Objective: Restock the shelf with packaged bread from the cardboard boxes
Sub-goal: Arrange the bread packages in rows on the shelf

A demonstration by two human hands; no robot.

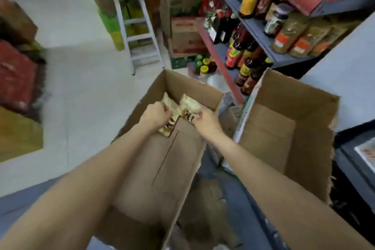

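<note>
Shop floor (85,79), pale and tiled, runs between stacked cartons and a stocked shelf; entries follow by size.

Shelf (261,32): grey boards, right side, loaded with dark sauce bottles (237,55) and brown packets (292,36). No bread shows on it from this angle, so the restocking looks early or aimed at a level out of view.

Right cardboard box (288,128): open, flaps up, nothing visible inside; probably already emptied and set just beside the shelf for reach.

Left cardboard box (168,158): open, standing just beside the right one, its long axis running away from the person. One near flap lies folded inward, covering most of the inside, which would explain why both hands work at the far end.

Stool (129,16): white legs, round seat, well apart up the aisle.

Bread packets (188,105): pale wrappers, at the far end of the left box, lying tilted with their long axes pointing away and slightly right. The count is unclear through blur.

Left hand (155,113): fingers curled onto the left edge of a packet, apparently pinching it.

Right hand (205,118): fingers curled on the right edge of the packets, gripping the wrapper, likely to lift it clear together.
</note>
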